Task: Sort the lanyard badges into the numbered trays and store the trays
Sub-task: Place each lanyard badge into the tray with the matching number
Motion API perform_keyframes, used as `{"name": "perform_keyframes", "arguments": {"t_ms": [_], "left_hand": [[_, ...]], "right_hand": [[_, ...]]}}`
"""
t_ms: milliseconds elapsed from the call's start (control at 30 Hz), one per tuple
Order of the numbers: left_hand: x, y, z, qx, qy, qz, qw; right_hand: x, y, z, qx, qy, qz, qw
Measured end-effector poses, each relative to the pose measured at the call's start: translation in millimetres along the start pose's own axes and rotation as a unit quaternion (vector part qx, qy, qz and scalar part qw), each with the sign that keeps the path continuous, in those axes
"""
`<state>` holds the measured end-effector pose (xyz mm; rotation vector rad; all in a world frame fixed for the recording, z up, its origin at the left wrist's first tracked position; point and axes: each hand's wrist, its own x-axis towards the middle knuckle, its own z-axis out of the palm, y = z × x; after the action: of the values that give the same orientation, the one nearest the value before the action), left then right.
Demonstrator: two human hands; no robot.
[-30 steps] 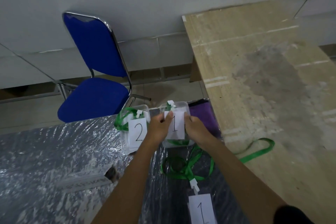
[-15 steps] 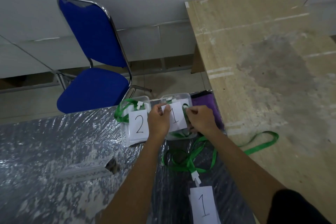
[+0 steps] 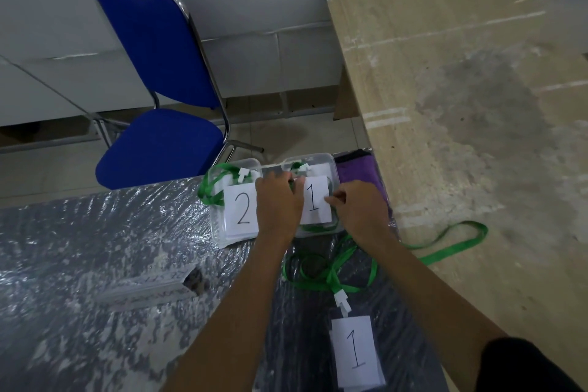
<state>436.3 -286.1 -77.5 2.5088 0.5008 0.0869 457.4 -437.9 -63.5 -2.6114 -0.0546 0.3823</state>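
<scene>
Plastic-wrapped counter (image 3: 79, 264) bears two clear plastic trays at twelve o'clock: left tray (image 3: 219, 232) holding a green-lanyard "2" badge (image 3: 241, 212), right tray (image 3: 329, 162) a "1" badge (image 3: 314, 199) pinched by my left hand (image 3: 278, 204) and right hand (image 3: 359, 210) fingers; a third white "1" badge (image 3: 354, 350) lies at six.

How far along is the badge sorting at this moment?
Done: a badge marked 2 sits in the left tray. In hand: both hands, left and right, tuck a badge marked 1 into the right tray. Left: another 1 badge on the table, then storing trays.
</scene>
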Motion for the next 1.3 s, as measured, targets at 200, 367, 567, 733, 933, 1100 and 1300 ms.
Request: {"name": "perform_keyframes", "arguments": {"t_ms": [200, 367, 567, 733, 933, 1100, 1300], "left_hand": [[-10, 2, -1, 0.151, -0.023, 0.055, 0.987], [-17, -3, 2, 0.211, -0.055, 0.069, 0.974], [-45, -1, -16, 0.183, -0.027, 0.111, 0.977], [-102, -6, -26, 0.157, -0.026, 0.163, 0.974], [-183, -27, -14, 0.142, -0.089, 0.161, 0.973], [-219, -29, 3, 0.096, -0.208, 0.034, 0.973], [-229, -27, 9, -0.014, -0.178, -0.019, 0.984]], "right_hand": [[-6, -2, 1, -0.042, -0.005, -0.037, 0.998], [-16, -3, 1, -0.140, -0.033, -0.057, 0.988], [-48, 5, -14, -0.105, 0.018, -0.094, 0.990], [-100, 22, -15, -0.015, 0.066, -0.064, 0.996], [-171, 51, 0, 0.097, 0.030, 0.041, 0.994], [-201, 67, 28, 0.099, -0.046, 0.145, 0.983], [-209, 65, 34, 0.152, 0.006, 0.157, 0.976]]}}
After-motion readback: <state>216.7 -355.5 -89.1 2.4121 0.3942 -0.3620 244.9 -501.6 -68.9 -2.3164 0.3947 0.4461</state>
